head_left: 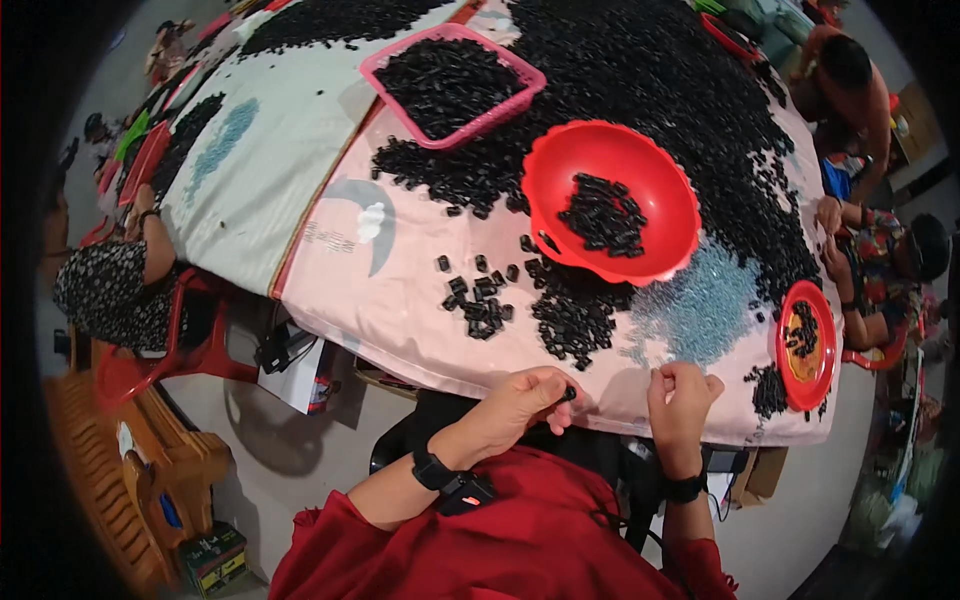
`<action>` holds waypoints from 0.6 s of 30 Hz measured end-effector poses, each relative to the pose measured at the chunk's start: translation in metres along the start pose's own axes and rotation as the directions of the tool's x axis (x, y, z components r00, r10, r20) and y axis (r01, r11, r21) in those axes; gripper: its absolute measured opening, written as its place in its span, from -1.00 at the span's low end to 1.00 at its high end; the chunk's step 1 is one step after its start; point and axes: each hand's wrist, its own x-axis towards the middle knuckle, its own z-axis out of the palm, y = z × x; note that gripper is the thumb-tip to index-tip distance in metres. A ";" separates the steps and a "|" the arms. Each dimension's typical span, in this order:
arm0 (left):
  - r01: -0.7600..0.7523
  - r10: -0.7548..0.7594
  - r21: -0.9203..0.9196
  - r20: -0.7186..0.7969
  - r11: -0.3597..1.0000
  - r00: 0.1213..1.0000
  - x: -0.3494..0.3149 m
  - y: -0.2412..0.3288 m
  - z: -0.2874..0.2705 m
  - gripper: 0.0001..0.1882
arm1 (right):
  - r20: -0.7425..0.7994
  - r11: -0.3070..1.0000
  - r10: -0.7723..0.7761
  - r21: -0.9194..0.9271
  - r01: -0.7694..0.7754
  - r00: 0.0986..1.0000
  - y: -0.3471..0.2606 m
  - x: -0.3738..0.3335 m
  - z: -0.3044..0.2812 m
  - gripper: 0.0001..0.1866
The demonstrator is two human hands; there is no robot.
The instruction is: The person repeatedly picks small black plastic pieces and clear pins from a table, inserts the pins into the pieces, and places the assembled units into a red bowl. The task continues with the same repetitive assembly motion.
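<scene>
My left hand (522, 408) is closed on a small black plastic piece (569, 393) at the table's near edge. To its right, my right hand (682, 405) is pinched at the near rim of a heap of tiny blue-grey parts (700, 305); whatever lies between those fingertips is too small to make out. Beyond my left hand are two small groups of black pieces, a looser one (485, 305) and a denser one (575, 325). A red scalloped bowl (655, 170) behind them holds more black parts (603, 215).
A pink basket (520, 100) full of black parts stands farther back, beside a large spread of black pieces (640, 70). At the right edge is a red oval tray (828, 340), with people (885, 270) seated beyond it. A red chair (175, 340) stands at the left.
</scene>
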 end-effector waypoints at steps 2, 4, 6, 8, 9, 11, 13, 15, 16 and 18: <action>-0.003 0.003 -0.021 0.005 1.000 1.000 0.002 -0.005 -0.006 -0.48 | -0.020 0.999 -0.011 0.041 0.012 1.000 -0.007 0.004 0.000 -0.81; 0.022 -0.020 -0.043 0.043 0.999 0.999 0.002 -0.003 -0.007 -0.48 | -0.071 0.998 -0.019 0.062 0.023 0.997 -0.006 0.003 0.008 -0.80; 0.037 -0.034 -0.082 0.037 0.996 0.999 0.000 0.005 -0.003 -0.59 | -0.086 0.994 0.015 0.105 -0.006 0.996 -0.013 0.006 0.012 -0.76; 0.023 -0.025 -0.164 -0.012 0.986 1.000 0.001 0.013 -0.005 -0.67 | -0.107 0.994 -0.101 0.032 0.105 0.989 -0.012 0.011 0.016 -0.71; 0.015 -0.022 -0.205 -0.035 0.979 0.999 0.002 0.017 -0.005 -0.71 | -0.115 0.987 -0.158 -0.006 0.159 0.981 -0.011 0.014 0.018 -0.68; -0.040 0.015 -0.237 -0.109 0.971 0.994 0.004 0.027 -0.009 -0.78 | -0.129 0.983 -0.182 -0.010 0.182 0.975 -0.006 0.013 0.025 -0.66; -0.100 0.066 -0.218 -0.156 0.971 0.986 0.007 0.033 -0.021 -0.77 | -0.148 0.980 -0.196 -0.006 0.197 0.969 -0.002 0.012 0.031 -0.66; -0.072 0.120 0.155 -0.326 0.985 0.938 0.015 0.048 -0.024 -0.70 | -0.173 0.980 -0.193 0.002 0.197 0.966 0.002 0.012 0.036 -0.66; -0.050 0.191 0.360 -0.369 0.932 0.909 0.018 0.061 -0.020 -0.67 | -0.191 0.979 -0.198 0.001 0.202 0.961 0.002 0.012 0.036 -0.66; -0.061 0.506 0.788 -0.332 0.613 0.796 0.031 0.074 -0.020 -0.68 | -0.224 0.976 -0.211 0.002 0.217 0.951 0.002 0.013 0.037 -0.67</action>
